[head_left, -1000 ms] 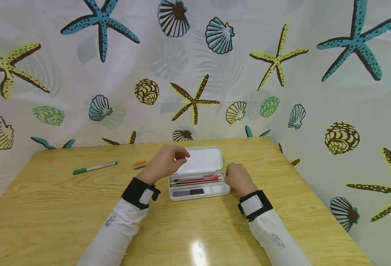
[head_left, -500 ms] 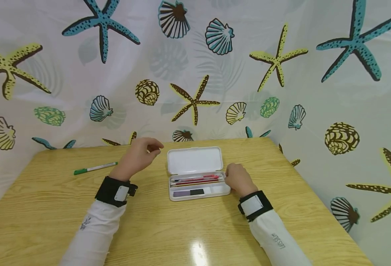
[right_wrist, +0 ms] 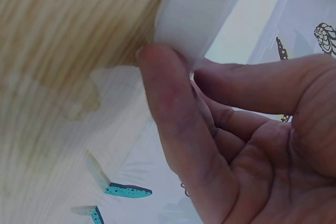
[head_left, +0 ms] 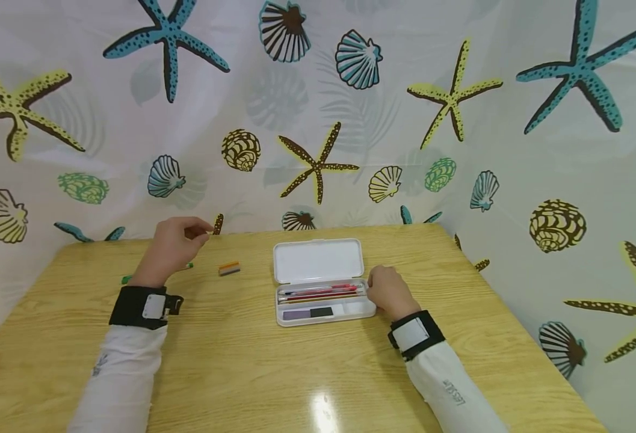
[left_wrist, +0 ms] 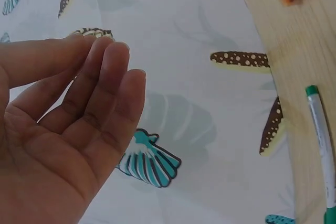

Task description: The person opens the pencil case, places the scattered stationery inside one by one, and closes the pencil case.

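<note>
A white pencil case (head_left: 325, 317) lies open on the table, its lid (head_left: 318, 261) folded back. Inside are several pencils and pens (head_left: 320, 294) and a purple-and-black block (head_left: 307, 313). My right hand (head_left: 390, 291) is at its right end; in the right wrist view, thumb and index finger (right_wrist: 168, 93) pinch the case wall (right_wrist: 191, 19). At the left, my left hand (head_left: 174, 249) hovers above a green-capped marker (left_wrist: 321, 135), hiding most of it in the head view. Its fingers are loosely bent, with nothing between them.
A small orange-and-grey block (head_left: 229, 269) lies on the wooden table (head_left: 253, 373) between my left hand and the pencil case. A cloth (head_left: 318, 108) printed with shells and starfish hangs behind the table and along its right side.
My left hand has moved left, from over the pencil case lid past the orange-and-grey block to above the marker. The right hand has stayed on the case.
</note>
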### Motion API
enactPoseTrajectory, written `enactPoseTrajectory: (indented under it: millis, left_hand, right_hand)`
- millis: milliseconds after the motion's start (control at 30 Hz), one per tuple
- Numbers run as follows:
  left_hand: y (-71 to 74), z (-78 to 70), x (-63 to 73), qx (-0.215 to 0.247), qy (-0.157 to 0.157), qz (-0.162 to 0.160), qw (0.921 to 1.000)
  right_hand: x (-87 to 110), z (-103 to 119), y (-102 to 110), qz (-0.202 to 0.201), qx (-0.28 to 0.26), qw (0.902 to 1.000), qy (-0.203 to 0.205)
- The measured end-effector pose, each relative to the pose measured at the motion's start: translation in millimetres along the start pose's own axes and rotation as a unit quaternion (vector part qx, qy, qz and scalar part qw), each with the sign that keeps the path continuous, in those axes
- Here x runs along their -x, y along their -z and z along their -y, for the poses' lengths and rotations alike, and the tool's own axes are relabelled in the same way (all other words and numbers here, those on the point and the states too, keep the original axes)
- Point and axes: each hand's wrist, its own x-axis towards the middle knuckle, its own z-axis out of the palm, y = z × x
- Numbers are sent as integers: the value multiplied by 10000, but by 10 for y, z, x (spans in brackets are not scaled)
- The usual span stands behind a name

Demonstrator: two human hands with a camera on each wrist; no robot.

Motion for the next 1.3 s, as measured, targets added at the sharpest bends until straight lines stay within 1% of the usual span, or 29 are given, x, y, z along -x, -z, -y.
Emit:
enactPoseTrajectory:
  millis: [167,267,333,433,567,633,800,1000,1100,1200,1300]
  left_hand:
    - [35,277,21,3,232,195,9995]
    - [35,434,25,-122,393,330,9986]
    - [41,530,26,-267,481,363,9978]
    - [72,649,30,-493,596,441,9960]
    - [138,792,30,-720,756,721,9919]
    - [159,849,31,-841,886,875,9886]
    - [148,927,16,-1028,1004,991,9846]
    - [114,950,28,-1207,808,911,9852]
    - [88,934,48,-1356,923,1033,9810]
    - [56,933,69,-1520,1037,1168,9760]
    - [29,939,55,-1667,1018,1248,9728]
  right_hand:
    - [3,-11,10,22,42,10000,-15]
    - [8,-17,24,42,47,10000,-37]
    - [12,-22,34,42,47,10000,-38]
    - [13,-28,49,43,62,10000,-54]
    - [12,-38,69,45,94,9999,-86]
    - [6,-48,75,44,106,9999,-111]
    - [-7,-50,64,0,107,9998,-148]
    - [-17,-25,8,76,-75,9999,-100]
    - [-21,-12,7,136,-164,9995,-213]
    - [-19,1,2,149,-173,9995,-233]
    - [-12,3,3,137,-121,9996,-208]
